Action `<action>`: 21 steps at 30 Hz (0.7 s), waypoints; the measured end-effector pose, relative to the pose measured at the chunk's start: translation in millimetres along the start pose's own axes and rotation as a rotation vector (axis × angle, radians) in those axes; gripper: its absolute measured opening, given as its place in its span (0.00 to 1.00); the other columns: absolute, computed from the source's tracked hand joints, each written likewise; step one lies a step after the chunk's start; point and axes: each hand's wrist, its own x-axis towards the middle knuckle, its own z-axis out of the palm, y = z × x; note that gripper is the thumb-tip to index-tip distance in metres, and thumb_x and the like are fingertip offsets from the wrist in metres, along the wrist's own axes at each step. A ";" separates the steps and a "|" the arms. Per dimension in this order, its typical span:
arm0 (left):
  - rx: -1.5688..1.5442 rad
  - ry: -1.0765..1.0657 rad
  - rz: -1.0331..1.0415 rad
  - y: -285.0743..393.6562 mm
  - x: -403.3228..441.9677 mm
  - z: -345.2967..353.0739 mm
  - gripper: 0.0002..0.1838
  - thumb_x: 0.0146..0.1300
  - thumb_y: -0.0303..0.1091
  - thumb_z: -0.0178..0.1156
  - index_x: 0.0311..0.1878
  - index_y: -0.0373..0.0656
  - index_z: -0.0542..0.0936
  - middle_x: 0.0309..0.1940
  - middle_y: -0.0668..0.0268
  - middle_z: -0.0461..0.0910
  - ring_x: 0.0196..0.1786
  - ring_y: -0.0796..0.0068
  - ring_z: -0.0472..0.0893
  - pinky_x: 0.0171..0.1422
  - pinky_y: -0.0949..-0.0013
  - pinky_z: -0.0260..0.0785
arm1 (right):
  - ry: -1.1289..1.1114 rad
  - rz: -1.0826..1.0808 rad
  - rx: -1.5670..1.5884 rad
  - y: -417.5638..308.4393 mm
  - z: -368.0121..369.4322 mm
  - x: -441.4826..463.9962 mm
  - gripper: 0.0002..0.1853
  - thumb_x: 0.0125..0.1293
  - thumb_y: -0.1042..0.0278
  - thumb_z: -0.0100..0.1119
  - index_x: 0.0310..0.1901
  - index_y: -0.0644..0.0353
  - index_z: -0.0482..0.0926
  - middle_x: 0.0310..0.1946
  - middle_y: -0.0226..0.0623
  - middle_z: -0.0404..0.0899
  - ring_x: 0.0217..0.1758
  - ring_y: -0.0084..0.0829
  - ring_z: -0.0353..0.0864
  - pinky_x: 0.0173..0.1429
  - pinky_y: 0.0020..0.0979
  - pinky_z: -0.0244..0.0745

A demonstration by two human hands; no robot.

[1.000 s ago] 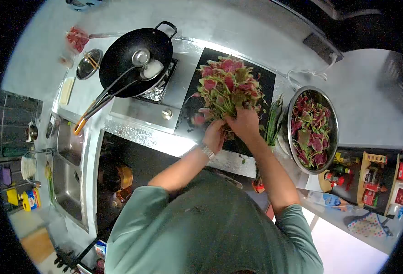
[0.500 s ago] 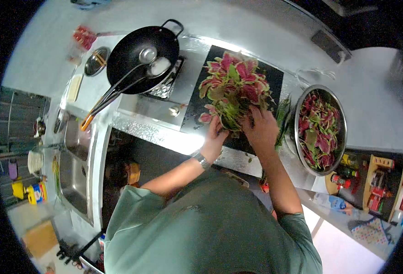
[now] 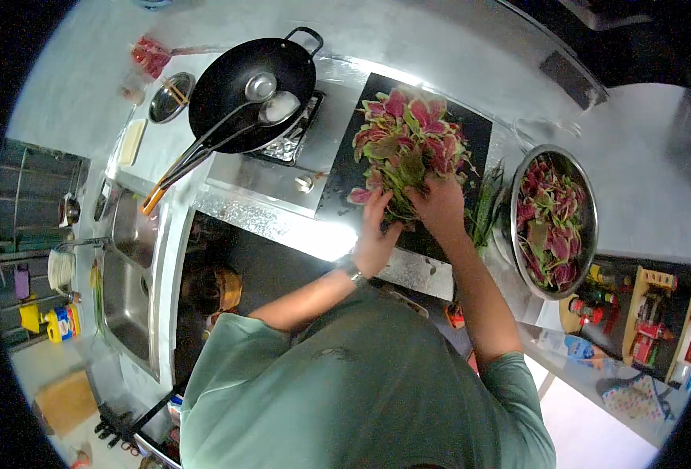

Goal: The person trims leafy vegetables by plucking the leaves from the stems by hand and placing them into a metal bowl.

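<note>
From where I'm standing, the left hand's fingers point(image 3: 376, 205) reach up against the near left side of the bunch of red-and-green leaves point(image 3: 412, 141), with the thumb held apart from them. The right hand's fingers point(image 3: 426, 191) are bent into its near right side among the stems; their tips are buried, so I can't tell whether they pinch anything. The bunch lies on the dark panel point(image 3: 345, 184), its leaves fanned toward the far side.

Right of the panel, just past some long green stalks point(image 3: 487, 207), a steel bowl point(image 3: 593, 262) holds loose leaves point(image 3: 550, 227) of the same red and green. To the left, a black wok point(image 3: 220, 90) carries two long-handled ladles point(image 3: 261, 87), one with something white in it. Farther left, a small metal dish point(image 3: 160, 109) has chopsticks point(image 3: 176, 93) across it.

The left hand point(image 3: 373, 248) is turned slightly inward, a watch point(image 3: 352, 270) at its wrist; the right hand point(image 3: 444, 209) bends over the stems with its back up. Both forearms slant in from the near side over the edge of the surface point(image 3: 416, 273).
</note>
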 end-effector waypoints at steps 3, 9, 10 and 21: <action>-0.043 -0.014 0.020 4.9 2.0 -4.2 0.32 0.59 0.21 0.56 0.68 0.41 0.61 0.72 0.48 0.51 0.75 0.52 0.51 0.76 0.59 0.45 | -0.076 0.128 0.467 20.8 1.6 9.5 0.14 0.60 0.64 0.64 0.42 0.66 0.79 0.34 0.36 0.81 0.39 0.34 0.79 0.47 0.32 0.71; 0.274 -0.027 0.309 37.1 20.5 -21.5 0.32 0.53 0.21 0.59 0.65 0.39 0.65 0.69 0.50 0.59 0.74 0.47 0.53 0.75 0.52 0.47 | -0.005 0.255 1.086 45.0 -2.6 8.4 0.14 0.61 0.75 0.60 0.49 0.64 0.76 0.46 0.39 0.81 0.48 0.28 0.78 0.55 0.30 0.71; 0.271 -0.033 0.312 43.4 27.5 -22.0 0.32 0.53 0.21 0.59 0.65 0.39 0.65 0.69 0.50 0.59 0.74 0.47 0.53 0.75 0.52 0.47 | 0.002 0.259 1.084 43.8 -3.1 6.5 0.14 0.61 0.75 0.60 0.49 0.64 0.76 0.46 0.39 0.81 0.48 0.28 0.78 0.55 0.30 0.71; 0.735 -0.206 0.495 39.1 62.7 -14.3 0.34 0.48 0.28 0.64 0.62 0.38 0.69 0.63 0.53 0.64 0.70 0.48 0.58 0.74 0.49 0.49 | 0.495 0.190 0.321 7.8 -10.0 -27.8 0.24 0.53 0.68 0.67 0.52 0.61 0.72 0.43 0.44 0.75 0.50 0.47 0.74 0.54 0.41 0.69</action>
